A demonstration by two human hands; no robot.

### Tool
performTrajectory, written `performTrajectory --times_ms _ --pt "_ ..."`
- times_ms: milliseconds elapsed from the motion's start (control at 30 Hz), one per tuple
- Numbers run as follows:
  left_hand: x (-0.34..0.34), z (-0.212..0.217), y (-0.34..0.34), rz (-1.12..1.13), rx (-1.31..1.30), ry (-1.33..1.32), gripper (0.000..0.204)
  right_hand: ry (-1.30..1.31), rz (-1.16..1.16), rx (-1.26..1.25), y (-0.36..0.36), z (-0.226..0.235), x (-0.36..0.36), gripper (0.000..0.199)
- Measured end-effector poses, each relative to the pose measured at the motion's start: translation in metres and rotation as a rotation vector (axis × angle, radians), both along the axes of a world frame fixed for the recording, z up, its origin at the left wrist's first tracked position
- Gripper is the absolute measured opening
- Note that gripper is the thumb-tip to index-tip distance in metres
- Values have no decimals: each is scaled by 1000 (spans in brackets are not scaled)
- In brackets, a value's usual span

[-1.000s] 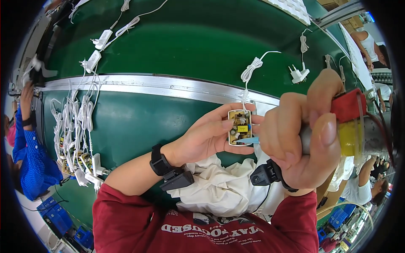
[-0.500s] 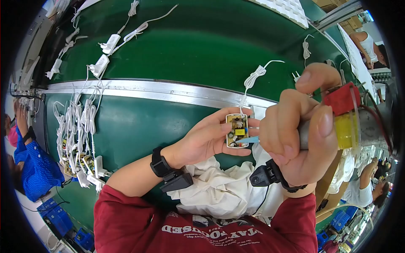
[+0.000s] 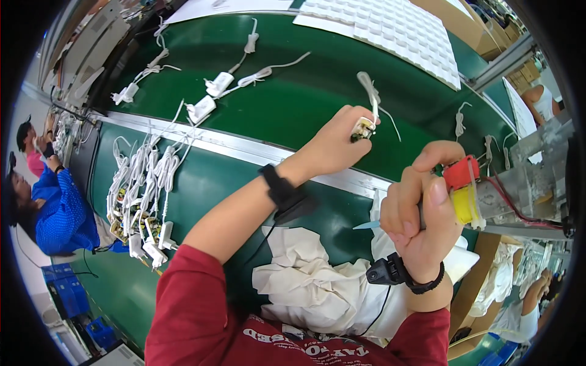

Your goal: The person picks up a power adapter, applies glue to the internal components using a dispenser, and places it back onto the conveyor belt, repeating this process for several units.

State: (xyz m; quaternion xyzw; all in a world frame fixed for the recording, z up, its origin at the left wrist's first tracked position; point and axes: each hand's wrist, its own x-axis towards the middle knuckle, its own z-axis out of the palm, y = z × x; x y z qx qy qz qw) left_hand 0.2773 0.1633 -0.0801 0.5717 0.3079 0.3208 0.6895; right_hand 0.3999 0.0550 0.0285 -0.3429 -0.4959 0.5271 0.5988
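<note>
My left hand (image 3: 336,143) reaches over the green belt (image 3: 293,110), fingers closed round an adapter circuit board (image 3: 362,129) in a pale casing. A coiled white cable (image 3: 368,89) runs from the board across the belt. Nearer to me on the right, my right hand (image 3: 421,210) grips a grey tubular dispenser (image 3: 497,204) with a red switch (image 3: 461,172) and a yellow band. Its tapered blue nozzle (image 3: 367,225) points left over the near table, apart from the board.
Several white-cabled adapters with bare boards (image 3: 137,207) lie heaped at left. White plug adapters (image 3: 200,110) rest on the belt, beyond a metal rail (image 3: 244,146). White cloth (image 3: 311,268) lies before me. A white tray (image 3: 384,36) stands far off; people sit at both sides.
My left hand has carried the circuit board away from the blue nozzle, forward across the rail and over the belt. My right hand still holds the dispenser. The whole view has shifted.
</note>
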Motion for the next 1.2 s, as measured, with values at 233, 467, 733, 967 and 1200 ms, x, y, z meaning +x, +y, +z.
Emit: performTrajectory --times_ms 233,467,733,967,1200 --pt "1 8 -3 468 983 640 48 42 -29 -1 -10 4 11 26" --pt "-144 32 16 757 1199 1500 46 116 -27 -23 -14 10 17 25" --pt "-161 24 2 760 819 1632 51 126 -34 -37 -21 10 17 24" --pt "-124 34 -9 717 607 1292 52 6 -30 3 -7 -1 31 23" --pt "-43 18 -31 184 -347 -102 41 -31 -108 -30 11 -15 48 23"
